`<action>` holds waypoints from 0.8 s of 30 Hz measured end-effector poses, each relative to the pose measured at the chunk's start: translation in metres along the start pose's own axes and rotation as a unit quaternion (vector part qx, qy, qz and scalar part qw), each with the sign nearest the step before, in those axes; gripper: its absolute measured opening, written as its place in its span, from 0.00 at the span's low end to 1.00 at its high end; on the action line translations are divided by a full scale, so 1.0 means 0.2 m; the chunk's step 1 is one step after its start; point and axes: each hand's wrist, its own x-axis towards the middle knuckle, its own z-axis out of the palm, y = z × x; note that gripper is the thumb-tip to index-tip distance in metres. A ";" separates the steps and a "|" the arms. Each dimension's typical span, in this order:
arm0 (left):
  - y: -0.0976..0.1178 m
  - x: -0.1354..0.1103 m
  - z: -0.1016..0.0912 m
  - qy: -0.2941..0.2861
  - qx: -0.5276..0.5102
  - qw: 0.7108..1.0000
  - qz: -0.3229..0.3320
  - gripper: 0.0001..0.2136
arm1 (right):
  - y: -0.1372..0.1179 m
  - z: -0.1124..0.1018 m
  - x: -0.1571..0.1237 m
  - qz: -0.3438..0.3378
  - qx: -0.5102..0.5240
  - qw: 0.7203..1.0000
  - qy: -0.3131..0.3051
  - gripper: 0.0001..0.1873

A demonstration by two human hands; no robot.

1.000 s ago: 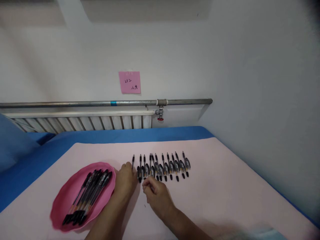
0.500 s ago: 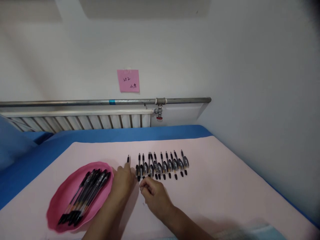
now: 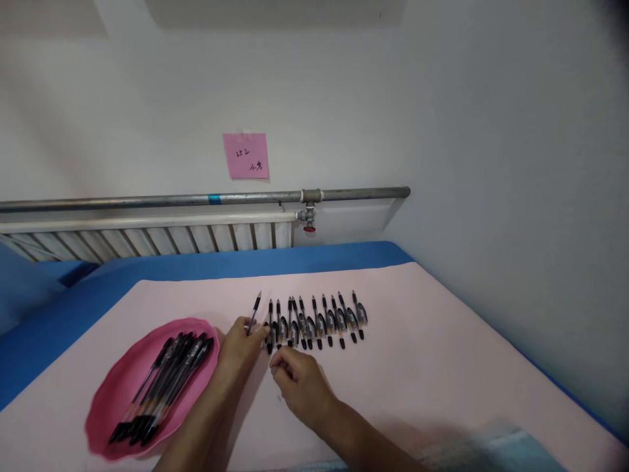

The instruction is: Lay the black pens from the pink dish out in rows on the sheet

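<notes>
Between the thumb and fingers of my left hand [image 3: 240, 344] is an uncapped pen [image 3: 254, 311], its tip pointing up and away from me. Just right of it lies a row of uncapped black pens [image 3: 319, 322], with black caps set among them. My right hand [image 3: 299, 377] is closed with curled fingers near the front left end of the row; whether anything is inside it is hidden. To the left, a pink oval tray [image 3: 101, 403] holds a bundle of capped pens [image 3: 170, 377].
Pale pink paper [image 3: 422, 367] covers the blue-edged table [image 3: 295, 259]. Behind it are a radiator [image 3: 196, 239], a metal pipe with a red-handled valve [image 3: 309, 229] and a pink note [image 3: 246, 156] on the wall. A light blue cloth-like thing [image 3: 511, 452] lies at the near edge.
The pen in my left hand has tilted to the right and shows more of its length. My left thumb has moved right towards the row. My right hand stays nearly in place.
</notes>
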 end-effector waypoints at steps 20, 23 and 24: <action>0.01 -0.01 -0.03 -0.055 0.141 0.988 -0.012 0.04 | 0.00 0.01 -0.01 0.013 0.014 1.000 -0.008 0.06; 0.04 -0.05 -0.04 -0.053 0.072 0.996 -0.011 0.05 | -0.04 -0.01 0.02 0.064 0.105 0.992 0.005 0.05; 0.05 -0.08 -0.04 -0.059 0.040 0.997 -0.009 0.06 | -0.06 -0.02 0.03 0.091 0.147 0.985 0.019 0.05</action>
